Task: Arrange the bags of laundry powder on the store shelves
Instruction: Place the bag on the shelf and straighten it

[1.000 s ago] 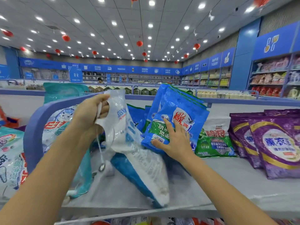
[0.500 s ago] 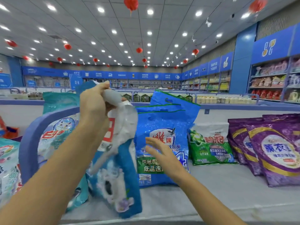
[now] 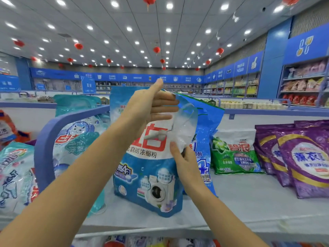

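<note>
Bag (image 3: 147,177) of powder stands upright at frame centre on the shelf (image 3: 240,202), right of the divider (image 3: 46,139), left hand (image 3: 151,107) curled round its top to keep it erect, right hand (image 3: 185,164) steadying its right edge, fingers partly hidden, grip unclear.

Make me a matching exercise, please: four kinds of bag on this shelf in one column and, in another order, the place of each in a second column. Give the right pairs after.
Things
1. white and blue bag
2. green bag
3. purple bags
4. teal bag

Places
A. at the right end of the shelf
B. behind the blue rail
C. gripped at its top by the left hand
D. just left of the purple bags

Pairs: 1-C; 2-D; 3-A; 4-B
</note>
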Action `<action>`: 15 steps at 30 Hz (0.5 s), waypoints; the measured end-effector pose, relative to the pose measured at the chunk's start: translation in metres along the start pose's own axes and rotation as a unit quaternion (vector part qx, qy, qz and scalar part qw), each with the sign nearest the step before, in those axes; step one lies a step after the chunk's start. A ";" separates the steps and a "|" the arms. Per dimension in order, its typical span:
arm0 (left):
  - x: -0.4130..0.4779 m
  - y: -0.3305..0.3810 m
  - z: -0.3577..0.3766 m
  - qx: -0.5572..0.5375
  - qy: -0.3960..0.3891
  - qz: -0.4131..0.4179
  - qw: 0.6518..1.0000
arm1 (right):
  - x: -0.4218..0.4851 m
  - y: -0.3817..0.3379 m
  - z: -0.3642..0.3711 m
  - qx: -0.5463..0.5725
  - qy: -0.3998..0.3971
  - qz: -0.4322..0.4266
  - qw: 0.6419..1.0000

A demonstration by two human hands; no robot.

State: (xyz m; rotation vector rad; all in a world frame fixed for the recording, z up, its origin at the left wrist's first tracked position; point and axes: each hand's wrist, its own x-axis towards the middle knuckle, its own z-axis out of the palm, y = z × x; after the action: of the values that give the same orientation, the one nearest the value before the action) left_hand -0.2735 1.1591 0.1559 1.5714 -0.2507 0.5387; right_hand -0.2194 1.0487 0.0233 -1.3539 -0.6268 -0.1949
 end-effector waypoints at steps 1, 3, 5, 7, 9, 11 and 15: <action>-0.003 -0.005 -0.012 0.015 0.023 0.031 0.999 | 0.002 0.000 0.000 0.016 0.007 0.009 1.000; -0.013 -0.025 -0.041 0.055 0.139 0.094 0.984 | 0.006 0.003 -0.002 0.014 0.006 0.016 1.000; -0.028 -0.055 -0.069 0.092 0.273 0.110 0.951 | 0.009 0.003 -0.003 0.013 0.019 0.024 0.999; -0.043 -0.089 -0.083 0.130 0.317 0.072 0.937 | 0.014 0.006 -0.002 0.059 0.048 0.045 0.996; -0.052 -0.118 -0.085 0.124 0.276 0.004 0.953 | 0.016 0.009 0.002 0.087 0.083 0.070 0.990; -0.057 -0.134 -0.084 0.092 0.227 -0.058 0.968 | 0.017 0.008 0.005 0.092 0.109 0.085 0.986; -0.060 -0.148 -0.095 0.076 0.184 -0.077 0.977 | 0.015 -0.006 0.009 0.092 0.149 0.073 0.982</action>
State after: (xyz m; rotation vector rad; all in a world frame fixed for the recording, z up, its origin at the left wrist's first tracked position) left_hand -0.2726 1.2554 -0.0034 1.5881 0.1973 0.7268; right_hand -0.2127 1.0591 0.0366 -1.1575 -0.2840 -0.2107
